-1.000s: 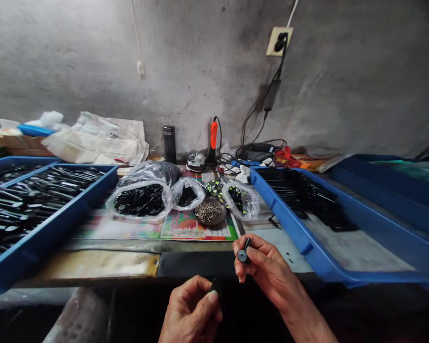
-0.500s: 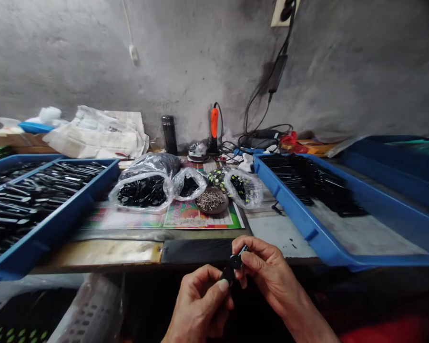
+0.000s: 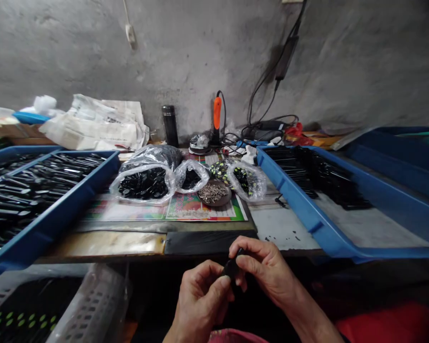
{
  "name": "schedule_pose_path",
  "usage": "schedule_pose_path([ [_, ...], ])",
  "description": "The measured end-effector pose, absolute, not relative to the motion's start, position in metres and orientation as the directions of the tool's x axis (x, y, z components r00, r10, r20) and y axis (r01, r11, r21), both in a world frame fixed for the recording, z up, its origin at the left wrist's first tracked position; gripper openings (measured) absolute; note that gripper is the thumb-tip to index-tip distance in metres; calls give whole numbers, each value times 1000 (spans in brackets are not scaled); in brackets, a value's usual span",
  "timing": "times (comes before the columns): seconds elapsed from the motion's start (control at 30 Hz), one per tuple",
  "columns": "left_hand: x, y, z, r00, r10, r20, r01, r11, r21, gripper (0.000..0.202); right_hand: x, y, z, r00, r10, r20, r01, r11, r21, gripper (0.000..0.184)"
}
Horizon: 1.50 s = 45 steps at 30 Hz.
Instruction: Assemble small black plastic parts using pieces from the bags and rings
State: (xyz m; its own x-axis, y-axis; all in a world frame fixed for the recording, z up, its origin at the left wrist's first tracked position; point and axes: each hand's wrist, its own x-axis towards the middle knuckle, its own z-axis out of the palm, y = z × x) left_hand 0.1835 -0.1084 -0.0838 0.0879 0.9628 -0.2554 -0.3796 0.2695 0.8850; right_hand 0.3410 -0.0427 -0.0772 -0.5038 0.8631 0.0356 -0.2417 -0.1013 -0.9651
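Just below the table's front edge, my two hands meet around a small black part (image 3: 231, 267); its exact kind is hidden by my fingers. My left hand (image 3: 203, 295) pinches its lower left end between thumb and fingers. The upper right end sits between the thumb and fingers of my right hand (image 3: 262, 267). Beyond them on the table stands a round dish (image 3: 223, 199) of small metal screws. Around the dish lie open plastic bags: one with black pieces (image 3: 143, 183), a smaller one with black pieces (image 3: 190, 179), and one with black and yellow-green pieces (image 3: 243, 183).
Blue trays of black parts flank me, a left tray (image 3: 103, 181) and a right tray (image 3: 282, 178). At the back stand a black flask (image 3: 169, 126) and an orange-handled tool (image 3: 217, 114) with its cable. A perforated basket (image 3: 89, 305) sits low on the left.
Both hands keep hold of the black part. Its upper end, which showed a shiny piece earlier, is now turned and more covered by my right fingers. The camera view has shifted slightly.
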Motion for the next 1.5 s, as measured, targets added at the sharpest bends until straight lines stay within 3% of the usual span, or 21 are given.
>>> schedule_pose_path([
  [0.27,182,-111,-88,3,990,-143,-156,141,978,45,347,-37,-81,-570,821,38,-201,-94,-975,22],
  [0.47,182,-111,-93,-47,997,-53,9,53,999,29,349,-39,-81,-507,859,76,-88,36,-995,27],
  [0.63,184,-115,-97,-107,991,76,147,-60,987,21,349,-37,-84,-564,822,80,-80,42,-996,33],
  [0.87,185,-110,-96,53,973,-223,-273,229,934,44,341,-42,-92,-523,851,48,-91,1,-996,32],
  [1.03,187,-108,-93,79,937,-341,-373,345,862,56,340,-45,-94,-530,848,3,-65,-38,-997,34],
  [1.33,185,-104,-96,99,928,-359,-407,367,836,52,335,-45,-97,-501,865,-24,-33,-46,-998,38],
  [1.5,179,-93,-96,112,949,-294,-421,313,851,52,340,-34,-80,-516,857,11,42,38,-998,42],
])
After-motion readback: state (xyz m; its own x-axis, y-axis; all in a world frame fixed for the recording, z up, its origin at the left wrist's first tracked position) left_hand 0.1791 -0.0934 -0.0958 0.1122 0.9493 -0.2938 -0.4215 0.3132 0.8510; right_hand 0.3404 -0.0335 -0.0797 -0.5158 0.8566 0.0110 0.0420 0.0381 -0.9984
